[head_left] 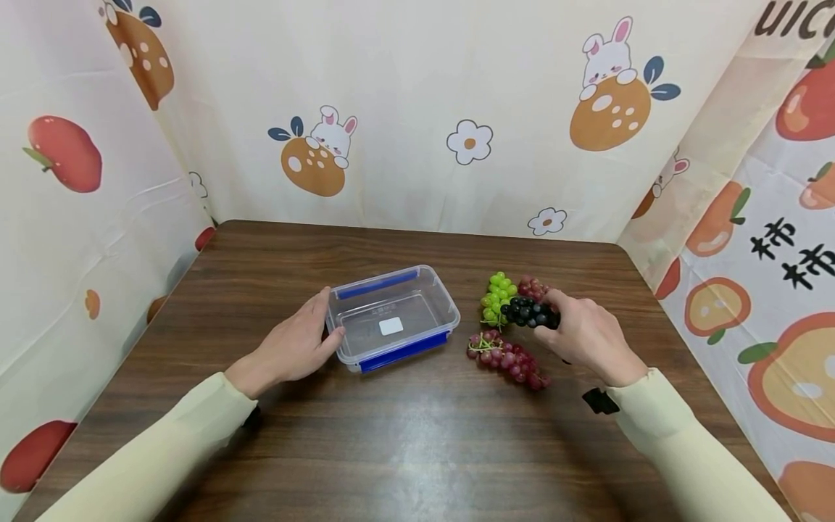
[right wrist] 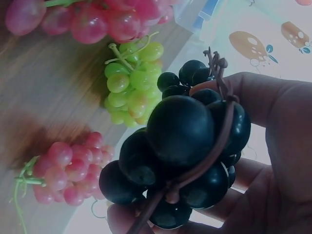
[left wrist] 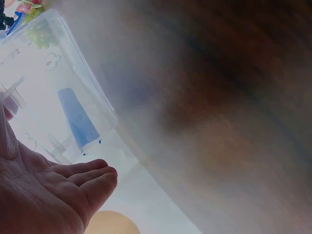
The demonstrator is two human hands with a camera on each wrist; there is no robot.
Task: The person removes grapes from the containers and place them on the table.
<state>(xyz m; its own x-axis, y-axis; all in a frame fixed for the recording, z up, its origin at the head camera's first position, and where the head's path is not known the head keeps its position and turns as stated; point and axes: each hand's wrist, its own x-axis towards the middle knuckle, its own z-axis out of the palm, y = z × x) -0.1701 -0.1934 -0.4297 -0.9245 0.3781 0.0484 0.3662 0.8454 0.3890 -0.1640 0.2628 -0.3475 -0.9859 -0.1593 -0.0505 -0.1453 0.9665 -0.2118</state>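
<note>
My right hand (head_left: 587,337) grips a bunch of black grapes (head_left: 525,312) at the right of the table, its fingers curled round the bunch. In the right wrist view the brown stem (right wrist: 207,163) runs across the dark berries. At the left end of a clear plastic container (head_left: 359,319) with blue side latches (head_left: 404,352), my left hand (head_left: 296,337) rests with its thumb and fingertips at the rim. The left wrist view shows this hand's fingers (left wrist: 95,183) nearly straight beside the container wall. A white label (head_left: 391,326) lies in the container's floor area.
Green grapes (head_left: 497,293) lie just left of the black bunch, with a small red bunch (head_left: 531,287) behind it. A longer red bunch (head_left: 512,361) is nearer on the brown table (head_left: 404,449). Printed curtains (head_left: 404,94) enclose the table's back and sides.
</note>
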